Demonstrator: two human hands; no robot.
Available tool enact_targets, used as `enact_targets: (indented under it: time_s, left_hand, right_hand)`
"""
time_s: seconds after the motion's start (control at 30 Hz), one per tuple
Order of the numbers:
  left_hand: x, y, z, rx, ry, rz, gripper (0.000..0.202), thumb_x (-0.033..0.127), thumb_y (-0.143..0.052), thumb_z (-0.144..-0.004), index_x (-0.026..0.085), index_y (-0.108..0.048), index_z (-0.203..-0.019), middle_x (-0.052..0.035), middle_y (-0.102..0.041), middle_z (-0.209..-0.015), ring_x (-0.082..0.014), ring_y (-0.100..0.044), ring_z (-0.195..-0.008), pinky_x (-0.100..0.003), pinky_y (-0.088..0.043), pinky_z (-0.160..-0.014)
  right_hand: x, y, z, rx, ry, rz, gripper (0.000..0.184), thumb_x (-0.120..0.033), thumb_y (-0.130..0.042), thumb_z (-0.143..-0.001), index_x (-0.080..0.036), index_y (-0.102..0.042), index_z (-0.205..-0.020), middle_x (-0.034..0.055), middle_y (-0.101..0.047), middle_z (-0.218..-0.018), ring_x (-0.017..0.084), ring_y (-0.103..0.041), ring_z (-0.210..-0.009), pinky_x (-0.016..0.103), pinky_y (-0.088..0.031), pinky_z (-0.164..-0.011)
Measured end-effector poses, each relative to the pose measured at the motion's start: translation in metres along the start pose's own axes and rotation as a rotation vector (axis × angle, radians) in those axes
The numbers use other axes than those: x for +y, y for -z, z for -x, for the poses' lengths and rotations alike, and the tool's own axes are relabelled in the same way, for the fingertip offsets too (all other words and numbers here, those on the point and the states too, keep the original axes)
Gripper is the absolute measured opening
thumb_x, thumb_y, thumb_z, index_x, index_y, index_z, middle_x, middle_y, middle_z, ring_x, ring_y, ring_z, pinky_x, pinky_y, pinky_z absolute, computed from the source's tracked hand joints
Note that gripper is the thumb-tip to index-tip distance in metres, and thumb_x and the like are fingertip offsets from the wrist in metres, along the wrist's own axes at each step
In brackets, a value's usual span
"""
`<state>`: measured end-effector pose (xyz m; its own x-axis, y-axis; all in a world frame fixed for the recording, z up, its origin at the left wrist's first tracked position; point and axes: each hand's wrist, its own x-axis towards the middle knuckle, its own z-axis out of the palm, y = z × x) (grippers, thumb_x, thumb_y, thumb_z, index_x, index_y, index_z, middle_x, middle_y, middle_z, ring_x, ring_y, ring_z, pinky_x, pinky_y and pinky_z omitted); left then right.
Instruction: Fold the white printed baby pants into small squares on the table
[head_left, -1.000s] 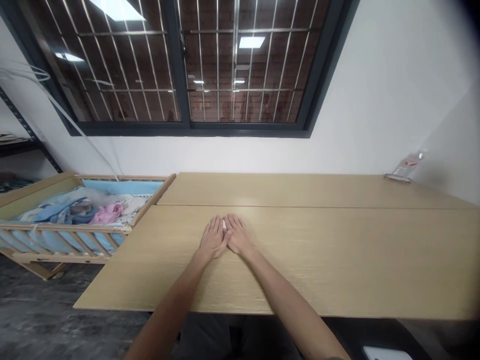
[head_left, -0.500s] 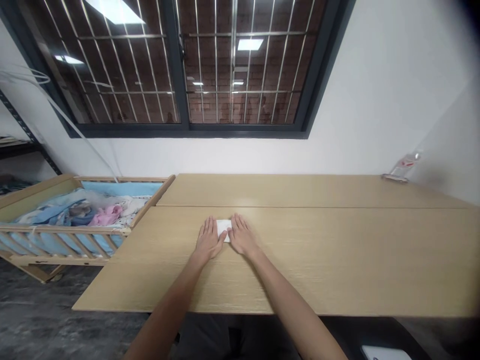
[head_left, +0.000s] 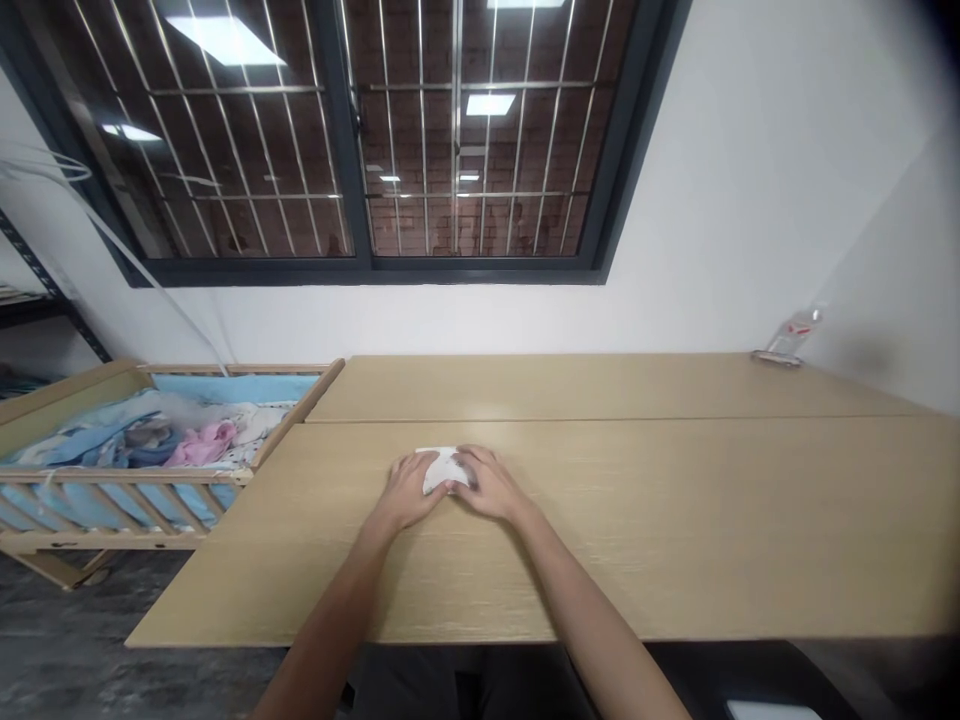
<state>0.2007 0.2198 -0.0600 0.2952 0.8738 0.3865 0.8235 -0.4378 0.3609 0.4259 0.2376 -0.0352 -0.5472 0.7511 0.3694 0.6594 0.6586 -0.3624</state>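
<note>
Wooden table [head_left: 637, 570] with white cloth [head_left: 442, 470]

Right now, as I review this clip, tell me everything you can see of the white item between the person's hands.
The white item is small, soft-looking and bunched into a rounded, creased shape. It could be cloth or tissue; the view cannot settle which, and no separate parts show. It lies on the pale wood-grain table, just nearer the person than the table's seam. The left hand touches its left side, and the fingers of the right hand rest over its right end, hiding part of it.
</note>
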Motion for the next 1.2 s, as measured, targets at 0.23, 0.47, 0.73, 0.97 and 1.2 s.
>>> enact_targets:
  time_s: [0.23,0.47,0.73,0.97,1.2]
  left_hand:
    - [-0.004,-0.004,0.002,-0.04,-0.009,0.023,0.071,0.056,-0.069,-0.083,0.022,-0.051,-0.142,-0.0109,-0.057,-0.149,-0.0303,-0.048,-0.14,-0.047,-0.028,-0.119]
    - [-0.011,-0.013,-0.002,0.025,-0.006,0.069,0.056,0.014,-0.058,-0.081,0.022,-0.055,-0.136,-0.0092,-0.062,-0.142,-0.0242,-0.052,-0.136,-0.046,-0.029,-0.118]
    - [-0.011,-0.007,-0.005,0.252,0.073,0.204,0.027,0.02,-0.053,-0.091,0.026,-0.067,-0.113,-0.0081,-0.07,-0.12,-0.0263,-0.06,-0.121,-0.047,-0.038,-0.111]
    - [-0.001,-0.008,-0.007,0.379,0.22,0.499,0.039,0.041,-0.055,-0.093,0.021,-0.046,-0.126,-0.007,-0.07,-0.104,-0.02,-0.07,-0.091,-0.031,-0.055,-0.078]
    - [0.001,-0.01,-0.003,0.114,0.244,0.672,0.044,0.036,-0.056,-0.09,0.02,-0.041,-0.127,0.002,-0.069,-0.075,-0.0162,-0.068,-0.062,-0.025,-0.048,-0.056]
  right_hand:
    - [0.007,-0.007,0.001,-0.057,-0.036,-0.035,0.068,-0.032,-0.068,-0.081,-0.015,-0.053,-0.145,0.0188,-0.052,-0.151,0.032,-0.045,-0.142,0.049,-0.034,-0.117]
    - [0.022,-0.023,-0.002,0.067,0.025,-0.123,0.062,-0.015,-0.059,-0.079,-0.017,-0.056,-0.14,0.016,-0.058,-0.144,0.03,-0.054,-0.134,0.048,-0.04,-0.115]
    - [0.028,-0.032,-0.009,0.204,-0.096,-0.315,0.046,-0.015,-0.059,-0.081,-0.02,-0.059,-0.127,0.012,-0.07,-0.122,0.027,-0.065,-0.111,0.045,-0.05,-0.102]
    - [0.023,-0.037,-0.015,0.361,-0.316,-0.846,0.058,-0.035,-0.063,-0.085,-0.024,-0.035,-0.134,0.0014,-0.068,-0.093,0.02,-0.066,-0.079,0.033,-0.055,-0.072]
    - [0.033,-0.04,-0.018,0.493,-0.569,-0.858,0.069,-0.053,-0.077,-0.073,-0.024,-0.041,-0.124,-0.0016,-0.065,-0.084,0.02,-0.066,-0.074,0.031,-0.053,-0.064]
